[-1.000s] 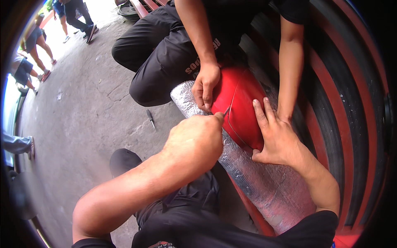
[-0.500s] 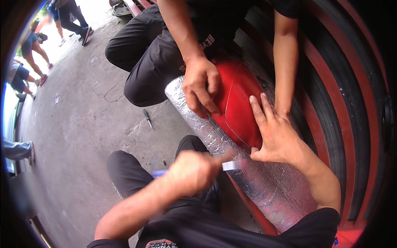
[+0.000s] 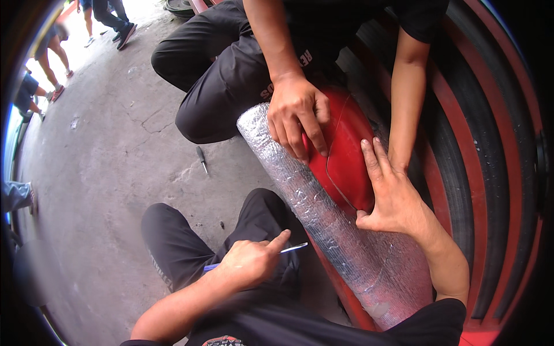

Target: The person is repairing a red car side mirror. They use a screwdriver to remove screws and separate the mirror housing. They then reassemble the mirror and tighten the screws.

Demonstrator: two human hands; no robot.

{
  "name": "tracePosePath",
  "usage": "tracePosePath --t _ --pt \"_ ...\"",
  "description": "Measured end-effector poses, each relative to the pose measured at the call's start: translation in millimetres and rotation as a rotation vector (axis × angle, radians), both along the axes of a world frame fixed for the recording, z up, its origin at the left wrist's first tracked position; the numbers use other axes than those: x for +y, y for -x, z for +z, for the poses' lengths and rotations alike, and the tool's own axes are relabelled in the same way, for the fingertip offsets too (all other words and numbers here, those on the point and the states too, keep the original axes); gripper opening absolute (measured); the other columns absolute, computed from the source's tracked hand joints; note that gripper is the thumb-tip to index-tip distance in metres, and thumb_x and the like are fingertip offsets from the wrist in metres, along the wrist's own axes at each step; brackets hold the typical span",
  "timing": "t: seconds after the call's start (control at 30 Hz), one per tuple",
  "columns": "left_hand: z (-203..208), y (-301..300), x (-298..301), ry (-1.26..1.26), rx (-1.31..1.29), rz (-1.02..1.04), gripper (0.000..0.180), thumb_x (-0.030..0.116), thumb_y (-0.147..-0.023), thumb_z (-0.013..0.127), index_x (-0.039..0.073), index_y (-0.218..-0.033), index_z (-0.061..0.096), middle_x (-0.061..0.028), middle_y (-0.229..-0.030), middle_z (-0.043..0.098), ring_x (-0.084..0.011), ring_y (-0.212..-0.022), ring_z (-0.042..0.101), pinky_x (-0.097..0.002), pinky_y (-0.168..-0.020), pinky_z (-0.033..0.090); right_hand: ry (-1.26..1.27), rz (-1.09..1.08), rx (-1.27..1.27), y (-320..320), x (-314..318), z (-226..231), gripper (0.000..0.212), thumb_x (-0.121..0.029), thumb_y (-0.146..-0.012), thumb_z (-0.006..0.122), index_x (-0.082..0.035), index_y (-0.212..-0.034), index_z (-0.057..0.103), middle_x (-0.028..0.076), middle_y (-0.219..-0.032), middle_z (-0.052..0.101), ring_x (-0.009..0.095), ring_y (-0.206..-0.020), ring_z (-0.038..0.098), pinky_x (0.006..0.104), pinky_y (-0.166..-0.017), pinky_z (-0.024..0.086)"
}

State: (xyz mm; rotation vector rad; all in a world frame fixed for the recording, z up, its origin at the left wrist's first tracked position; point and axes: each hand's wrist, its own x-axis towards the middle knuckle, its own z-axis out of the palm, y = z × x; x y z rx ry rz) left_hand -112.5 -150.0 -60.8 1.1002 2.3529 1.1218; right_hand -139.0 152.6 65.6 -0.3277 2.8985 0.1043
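A rounded glossy red shell (image 3: 346, 155) with a thin seam across it rests on a silver foil-covered roll (image 3: 329, 230). My right hand (image 3: 392, 196) lies against the shell's right side, fingers stretched out and thumb near the seam's lower end. Closer to me, my left hand (image 3: 251, 262) is closed around a slim blue-handled tool (image 3: 295, 248), index finger pointing out. Its narrow metal blade is apart from the shell. A co-worker's hand (image 3: 297, 115) presses on the shell's left side; their other hand is mostly hidden behind mine.
A dark-handled screwdriver (image 3: 201, 159) lies on the concrete floor (image 3: 109, 190). Black and red curved slats (image 3: 461, 173) run along the right. The co-worker sits opposite with bent knees (image 3: 202, 115). Several people's legs (image 3: 55, 57) show at far left.
My left hand has drawn back down from the roll with the blue-handled tool, whose blade now shows clearly. My right hand stays on the shell. The whole view has shifted slightly.
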Motion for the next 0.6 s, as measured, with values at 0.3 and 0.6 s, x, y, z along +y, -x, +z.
tracePosePath --t 0.3,0.6 --pt "-37.6 -27.6 -19.5 0.063 -0.050 0.143 0.067 0.011 -0.084 0.064 0.009 -0.150 0.050 -0.0232 -0.082 0.070 -0.0395 -0.066 0.068 -0.0508 -0.061 0.054 0.044 0.036 0.054 -1.8 2.1 -1.5 0.127 -0.029 -0.064 0.082 0.004 -0.162 0.008 0.049 -0.154 0.022 0.065 -0.139 0.036 0.0615 -0.117 0.036" --pt "18.5 23.9 35.5 -0.004 0.264 0.124 0.071 0.008 -0.089 0.054 0.011 -0.158 0.038 -0.0161 -0.077 0.067 -0.0345 -0.069 0.069 -0.0464 -0.060 0.055 0.032 -0.046 -0.039 2.1 -1.9 1.5 0.131 -0.024 -0.061 0.082 0.007 -0.161 0.003 0.041 -0.160 0.019 0.053 -0.151 0.024 0.0532 -0.122 0.034"
